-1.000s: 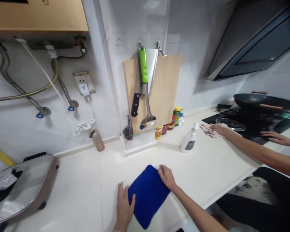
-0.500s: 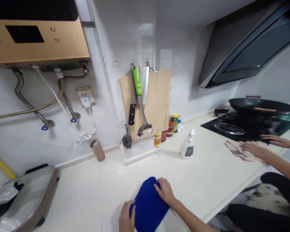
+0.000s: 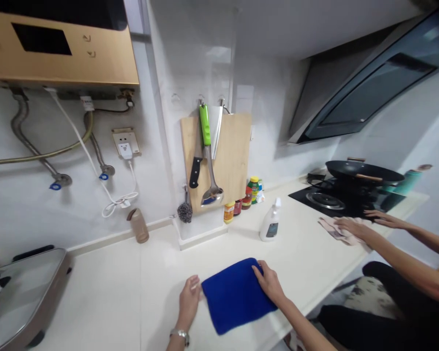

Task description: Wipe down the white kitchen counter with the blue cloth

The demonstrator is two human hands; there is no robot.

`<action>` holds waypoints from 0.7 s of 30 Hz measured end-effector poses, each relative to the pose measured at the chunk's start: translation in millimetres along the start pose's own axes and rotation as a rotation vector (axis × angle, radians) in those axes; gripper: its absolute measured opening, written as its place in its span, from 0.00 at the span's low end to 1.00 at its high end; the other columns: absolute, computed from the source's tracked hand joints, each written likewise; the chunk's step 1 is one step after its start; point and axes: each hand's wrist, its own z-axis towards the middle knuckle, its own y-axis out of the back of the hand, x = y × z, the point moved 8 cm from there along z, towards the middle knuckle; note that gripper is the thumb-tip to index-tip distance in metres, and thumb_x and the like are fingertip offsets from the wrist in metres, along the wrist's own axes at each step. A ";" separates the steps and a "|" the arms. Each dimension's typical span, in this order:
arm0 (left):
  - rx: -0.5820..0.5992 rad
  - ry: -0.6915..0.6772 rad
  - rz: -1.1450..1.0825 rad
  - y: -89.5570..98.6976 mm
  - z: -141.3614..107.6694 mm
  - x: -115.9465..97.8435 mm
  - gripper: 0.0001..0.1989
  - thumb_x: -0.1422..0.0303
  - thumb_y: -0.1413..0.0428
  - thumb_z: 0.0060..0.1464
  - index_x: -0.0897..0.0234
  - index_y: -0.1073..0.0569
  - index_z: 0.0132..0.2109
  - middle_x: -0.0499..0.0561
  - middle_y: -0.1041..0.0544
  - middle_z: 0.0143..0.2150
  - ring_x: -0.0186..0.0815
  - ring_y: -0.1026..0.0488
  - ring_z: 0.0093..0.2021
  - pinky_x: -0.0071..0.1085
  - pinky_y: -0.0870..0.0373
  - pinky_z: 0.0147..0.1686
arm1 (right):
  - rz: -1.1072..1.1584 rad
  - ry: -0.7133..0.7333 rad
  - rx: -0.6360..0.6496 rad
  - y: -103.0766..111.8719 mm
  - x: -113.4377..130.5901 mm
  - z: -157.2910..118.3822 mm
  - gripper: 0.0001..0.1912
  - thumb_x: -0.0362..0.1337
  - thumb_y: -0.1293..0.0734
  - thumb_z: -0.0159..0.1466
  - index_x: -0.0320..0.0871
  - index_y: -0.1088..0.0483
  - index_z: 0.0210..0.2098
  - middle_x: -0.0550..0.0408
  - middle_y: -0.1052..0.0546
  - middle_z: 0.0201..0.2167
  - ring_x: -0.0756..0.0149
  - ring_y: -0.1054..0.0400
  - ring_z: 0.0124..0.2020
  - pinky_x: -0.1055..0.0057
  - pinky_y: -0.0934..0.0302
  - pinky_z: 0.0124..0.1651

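A blue cloth (image 3: 237,298) lies spread as a rough rectangle on the white countertop (image 3: 171,292). My right hand (image 3: 271,283) grips its far right edge, with the thumb on top and the fingers at the border. Just left of the cloth's left corner is my left hand (image 3: 189,298), fingers loosely bent and apart, a metal watch on the wrist. It seems free of the cloth, though a light touch at the corner is hard to rule out. Beyond the cloth stands a white spray bottle (image 3: 269,225).
At right a co-worker's hand (image 3: 354,228) presses a pink cloth (image 3: 332,231) beside the stove, where a wok (image 3: 364,170) sits. A cutting board (image 3: 234,156), knives and a ladle (image 3: 212,192) hang on the wall. An electric pan (image 3: 47,287) stands left; jars (image 3: 246,201) line the wall.
The blue cloth has gone from a narrow, rounded shape to a wider, flatter rectangle. My left hand has come off its left edge. The view has shifted slightly to the right.
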 end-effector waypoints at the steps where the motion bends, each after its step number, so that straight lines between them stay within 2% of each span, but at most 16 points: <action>1: -0.008 0.009 0.008 3.1 1.2 6.2 0.25 0.50 0.51 0.55 0.62 0.27 0.51 0.60 0.20 0.51 0.43 0.21 0.49 0.44 0.24 0.50 | -0.025 -0.032 -0.021 8.1 -9.4 2.0 0.19 0.55 0.44 0.64 0.48 0.34 0.40 0.54 0.25 0.26 0.56 0.28 0.29 0.60 0.33 0.37; 3: -0.042 0.016 0.032 20.9 0.6 20.3 0.24 0.54 0.52 0.56 0.64 0.28 0.52 0.62 0.23 0.55 0.45 0.24 0.53 0.49 0.29 0.57 | -0.070 -0.086 -0.052 21.0 -23.7 5.1 0.18 0.54 0.43 0.62 0.47 0.34 0.37 0.54 0.26 0.25 0.55 0.28 0.29 0.59 0.33 0.37; 6: -0.122 -0.075 0.200 66.8 -6.2 38.1 0.23 0.58 0.53 0.56 0.63 0.27 0.52 0.61 0.26 0.59 0.47 0.31 0.61 0.53 0.39 0.66 | -0.105 -0.113 -0.057 23.4 -24.0 8.1 0.18 0.52 0.43 0.61 0.46 0.33 0.40 0.51 0.25 0.28 0.54 0.27 0.33 0.57 0.33 0.41; 8: -0.172 -0.157 0.377 95.4 -13.7 47.8 0.21 0.59 0.54 0.57 0.62 0.26 0.51 0.58 0.27 0.61 0.46 0.35 0.65 0.52 0.42 0.68 | -0.102 -0.090 -0.029 9.9 -8.5 7.1 0.20 0.51 0.44 0.62 0.44 0.32 0.44 0.48 0.23 0.33 0.53 0.27 0.38 0.56 0.33 0.46; 10: -0.180 -0.182 0.505 112.3 -20.4 58.9 0.21 0.59 0.55 0.59 0.61 0.25 0.51 0.57 0.29 0.62 0.45 0.37 0.66 0.51 0.41 0.68 | -0.076 -0.034 0.035 -14.5 15.6 1.1 0.21 0.50 0.44 0.63 0.43 0.33 0.48 0.46 0.22 0.38 0.54 0.26 0.42 0.56 0.34 0.50; 12: -0.172 -0.177 0.572 117.3 -24.9 66.9 0.22 0.60 0.57 0.61 0.62 0.25 0.52 0.57 0.29 0.63 0.45 0.37 0.66 0.50 0.39 0.67 | -0.037 0.033 0.129 -42.8 40.7 -9.1 0.21 0.51 0.41 0.64 0.45 0.32 0.50 0.49 0.22 0.42 0.57 0.26 0.43 0.58 0.32 0.51; 14: -0.182 -0.186 0.611 115.2 -27.5 67.8 0.22 0.61 0.58 0.62 0.63 0.26 0.53 0.57 0.30 0.63 0.44 0.36 0.66 0.49 0.38 0.67 | 0.005 0.067 0.225 -65.8 58.0 -18.5 0.22 0.53 0.39 0.64 0.48 0.33 0.52 0.53 0.22 0.43 0.61 0.25 0.37 0.61 0.28 0.44; 16: -0.208 -0.202 0.634 111.7 -28.7 64.5 0.22 0.62 0.59 0.62 0.63 0.26 0.53 0.58 0.29 0.62 0.44 0.36 0.65 0.48 0.38 0.67 | 0.033 0.066 0.280 -76.7 64.7 -20.9 0.24 0.55 0.42 0.66 0.48 0.34 0.53 0.53 0.21 0.43 0.64 0.25 0.29 0.63 0.27 0.34; 17: -0.215 -0.209 0.641 110.1 -28.8 62.7 0.22 0.62 0.59 0.62 0.64 0.26 0.53 0.58 0.29 0.62 0.44 0.35 0.65 0.48 0.37 0.67 | 0.036 0.061 0.283 -77.7 65.2 -19.0 0.25 0.55 0.45 0.68 0.47 0.34 0.54 0.52 0.21 0.43 0.64 0.25 0.29 0.63 0.27 0.33; 19: -0.217 -0.221 0.650 108.3 -29.0 60.6 0.21 0.63 0.59 0.63 0.64 0.26 0.53 0.59 0.29 0.62 0.44 0.35 0.64 0.47 0.36 0.66 | 0.016 0.067 0.247 -75.5 64.2 -13.1 0.26 0.53 0.51 0.70 0.44 0.35 0.55 0.47 0.22 0.46 0.60 0.24 0.37 0.58 0.26 0.42; 21: -0.223 -0.234 0.657 109.2 -29.8 60.3 0.21 0.63 0.58 0.63 0.65 0.26 0.53 0.59 0.29 0.61 0.44 0.34 0.64 0.48 0.36 0.65 | -0.021 0.096 0.202 -77.4 63.5 -13.8 0.27 0.50 0.50 0.70 0.42 0.35 0.57 0.42 0.25 0.54 0.53 0.29 0.54 0.49 0.34 0.59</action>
